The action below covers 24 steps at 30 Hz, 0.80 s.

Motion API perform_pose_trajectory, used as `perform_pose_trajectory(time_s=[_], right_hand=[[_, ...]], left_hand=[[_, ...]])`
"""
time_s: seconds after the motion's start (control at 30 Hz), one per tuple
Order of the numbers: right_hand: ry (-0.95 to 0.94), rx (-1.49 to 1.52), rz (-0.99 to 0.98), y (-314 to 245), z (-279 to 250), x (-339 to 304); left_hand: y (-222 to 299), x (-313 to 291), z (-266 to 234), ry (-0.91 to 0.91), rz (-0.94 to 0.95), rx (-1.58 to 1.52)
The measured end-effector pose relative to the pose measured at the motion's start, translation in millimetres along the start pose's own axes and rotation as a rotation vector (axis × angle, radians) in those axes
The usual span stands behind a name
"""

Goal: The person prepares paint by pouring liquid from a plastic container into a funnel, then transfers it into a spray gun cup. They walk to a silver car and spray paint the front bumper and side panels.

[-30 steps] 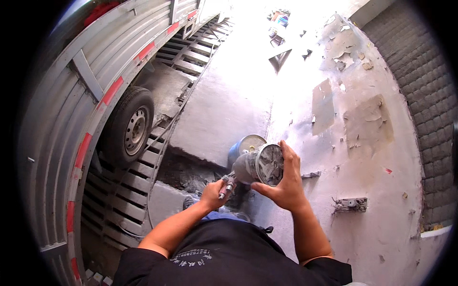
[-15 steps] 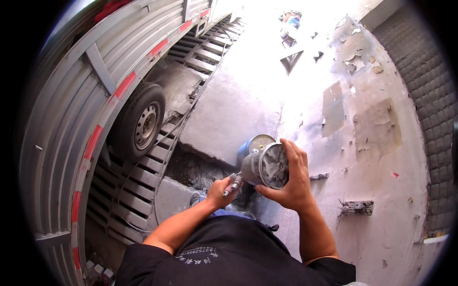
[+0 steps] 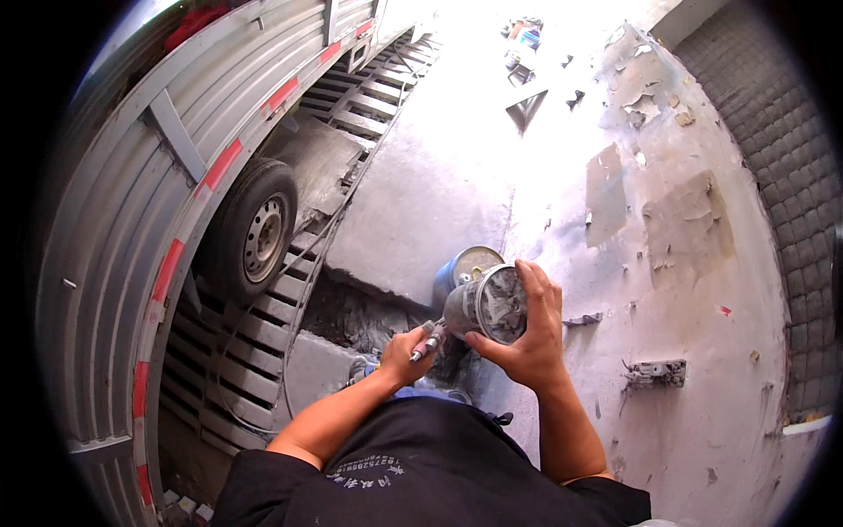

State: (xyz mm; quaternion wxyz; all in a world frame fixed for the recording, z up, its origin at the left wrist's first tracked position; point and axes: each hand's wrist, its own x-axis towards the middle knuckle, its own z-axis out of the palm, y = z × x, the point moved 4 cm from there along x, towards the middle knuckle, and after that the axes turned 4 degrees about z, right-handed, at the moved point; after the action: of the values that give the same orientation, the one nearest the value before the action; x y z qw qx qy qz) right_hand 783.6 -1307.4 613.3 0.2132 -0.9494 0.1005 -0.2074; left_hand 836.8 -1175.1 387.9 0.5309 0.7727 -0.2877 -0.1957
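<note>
My left hand [image 3: 406,356] is closed around a spray gun [image 3: 428,341], with its metal knobs showing between thumb and fingers. Right beside it is a round, grey-smeared paint cup [image 3: 474,307], tilted so its flat end faces right. My right hand [image 3: 537,338] grips that end, fingers over the top and thumb below. The cup's near side comes up against the spray gun; whether the two are joined cannot be made out. Behind the cup stands a blue drum [image 3: 446,277] with a pale top.
On the left stands a truck with a ribbed metal side [image 3: 114,237] and a tyre [image 3: 255,230]. Slatted grating [image 3: 255,338] and a hose [image 3: 294,347] run below it. A concrete slab [image 3: 404,220] lies ahead. To the right is a stained wall [image 3: 685,307] bearing a small box [image 3: 657,373].
The view has shifted slightly, so the truck and wall sit a little further left. Both hands keep their hold on the spray gun and the paint cup, with hardly any movement.
</note>
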Motion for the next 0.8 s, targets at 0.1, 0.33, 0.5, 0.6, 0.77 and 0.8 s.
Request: perform_pose_trajectory(time_s=[0.1, 0.33, 0.5, 0.6, 0.77, 0.8], right_hand=[[0.005, 0.005, 0.002, 4.2, -2.1, -2.0], [-0.067, 0.059, -0.100, 18.5, -29.2, 12.4], [0.133, 1.469, 0.338, 99.0, -37.5, -4.6], [-0.028, 2.035, 0.375, 111.7, -27.1, -14.7], [-0.122, 2.179, 0.239, 123.5, -18.3, -30.6], [-0.135, 2.205, 0.208, 125.6, -17.2, -31.7]], left_hand=[[7.8, 0.7, 0.9, -0.002, 0.005, -0.020], [15.4, 20.2, 0.7, 0.031, 0.084, -0.049], [40.3, 41.6, -3.4, 0.027, 0.125, -0.124], [46.6, 50.8, -9.0, 0.085, 0.167, -0.154], [58.5, 59.4, -6.6, 0.113, 0.109, -0.197], [58.3, 60.7, -6.8, 0.124, 0.118, -0.179]])
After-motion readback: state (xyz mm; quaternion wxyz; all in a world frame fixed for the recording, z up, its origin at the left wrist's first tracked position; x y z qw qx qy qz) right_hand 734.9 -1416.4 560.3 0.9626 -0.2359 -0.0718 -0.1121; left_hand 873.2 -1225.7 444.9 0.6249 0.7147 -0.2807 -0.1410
